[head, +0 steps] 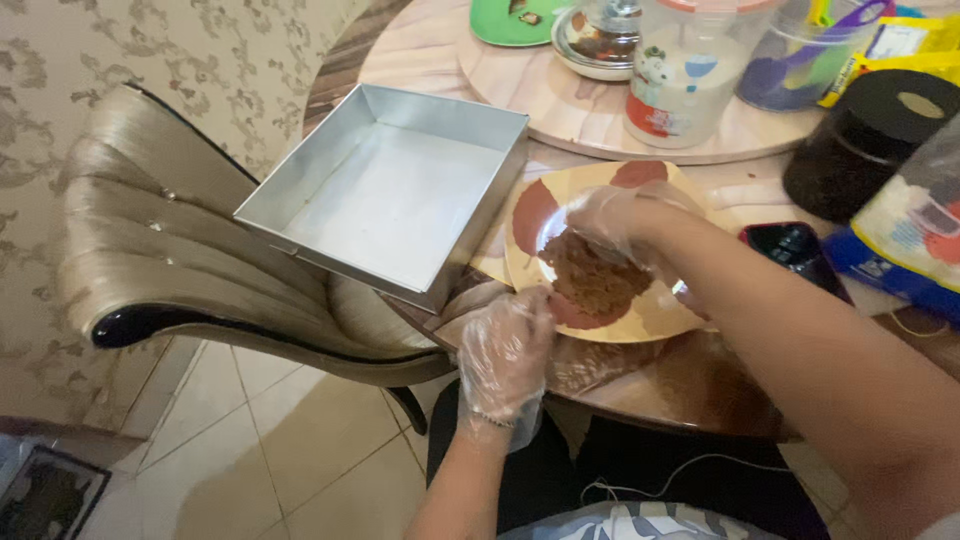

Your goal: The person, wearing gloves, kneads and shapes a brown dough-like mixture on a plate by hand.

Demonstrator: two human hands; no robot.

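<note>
A beige padded chair (150, 260) stood at the left. Beside it, a square metal baking tin (390, 190) lay on the table edge. The left hand (505, 350), in a thin clear glove, gripped the near rim of a patterned plate (600, 250), fingers curled together. The right hand (615, 220), also gloved, pressed bunched fingers into the brown crumbly heap (595, 275) on that plate. A dark phone (795, 250) lay further right.

matt metal pan (390, 190), glossy plate (655, 315), clear plastic-gloved hands (505, 355).
</note>
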